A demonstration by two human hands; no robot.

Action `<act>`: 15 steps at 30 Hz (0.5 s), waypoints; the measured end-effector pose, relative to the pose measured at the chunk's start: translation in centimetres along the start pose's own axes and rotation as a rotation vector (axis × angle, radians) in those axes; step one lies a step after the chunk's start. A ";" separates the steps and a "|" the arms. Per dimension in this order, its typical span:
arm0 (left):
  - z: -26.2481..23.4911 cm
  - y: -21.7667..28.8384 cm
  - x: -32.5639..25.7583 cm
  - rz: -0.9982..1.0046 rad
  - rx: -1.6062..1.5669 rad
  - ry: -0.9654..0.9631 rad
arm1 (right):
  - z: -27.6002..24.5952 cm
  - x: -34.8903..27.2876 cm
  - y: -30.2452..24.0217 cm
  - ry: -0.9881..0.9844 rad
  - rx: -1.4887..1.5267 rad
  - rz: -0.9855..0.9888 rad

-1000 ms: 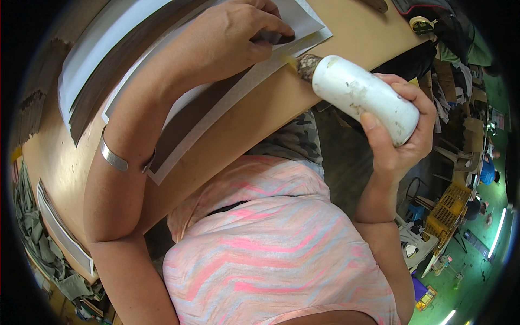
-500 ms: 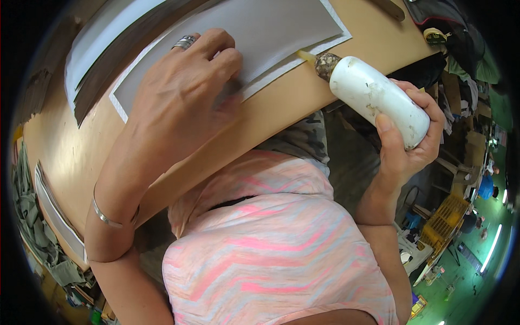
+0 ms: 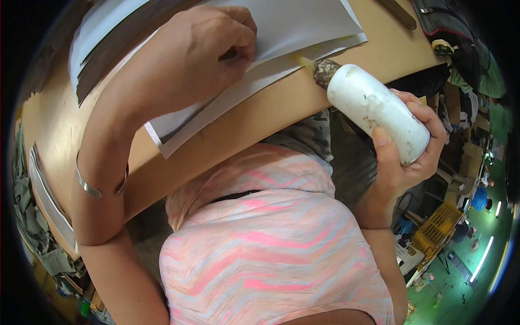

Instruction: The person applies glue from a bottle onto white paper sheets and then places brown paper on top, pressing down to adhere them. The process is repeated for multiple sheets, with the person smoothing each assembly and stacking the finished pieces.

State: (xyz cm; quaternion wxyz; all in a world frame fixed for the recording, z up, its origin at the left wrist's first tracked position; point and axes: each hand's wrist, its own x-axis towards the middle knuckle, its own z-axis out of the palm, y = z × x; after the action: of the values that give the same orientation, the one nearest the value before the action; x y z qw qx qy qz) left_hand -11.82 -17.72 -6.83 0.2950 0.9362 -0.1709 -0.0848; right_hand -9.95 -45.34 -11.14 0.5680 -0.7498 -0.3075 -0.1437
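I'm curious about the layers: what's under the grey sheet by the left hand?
A white-edged sheet shows past its near edge, on the tan table; the rest is covered.

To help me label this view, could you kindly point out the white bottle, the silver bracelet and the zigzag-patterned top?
White bottle [image 3: 375,111]: head view, middle of its smudged body.
Silver bracelet [image 3: 89,188]: head view, band near its open end.
Zigzag-patterned top [image 3: 276,246]: head view, its front.

The bottle [image 3: 375,111] looked like smooth plastic, scuffed, with a rough, crusted neck [image 3: 325,72]. The sheet [image 3: 303,26] looked like matt paper, the table [image 3: 387,58] smooth and faintly glossy, the bracelet [image 3: 89,189] polished metal.
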 end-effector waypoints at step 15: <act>0.2 -0.9 -0.1 -0.036 -0.108 -0.009 | 2.9 -0.8 -1.7 -0.293 0.138 -0.091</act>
State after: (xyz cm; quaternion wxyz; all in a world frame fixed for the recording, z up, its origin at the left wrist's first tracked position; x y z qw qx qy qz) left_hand -11.74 -17.10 -7.50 0.3427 0.9215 -0.1508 -0.1036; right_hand -11.97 -42.61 -11.22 0.5601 -0.7074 -0.4296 -0.0370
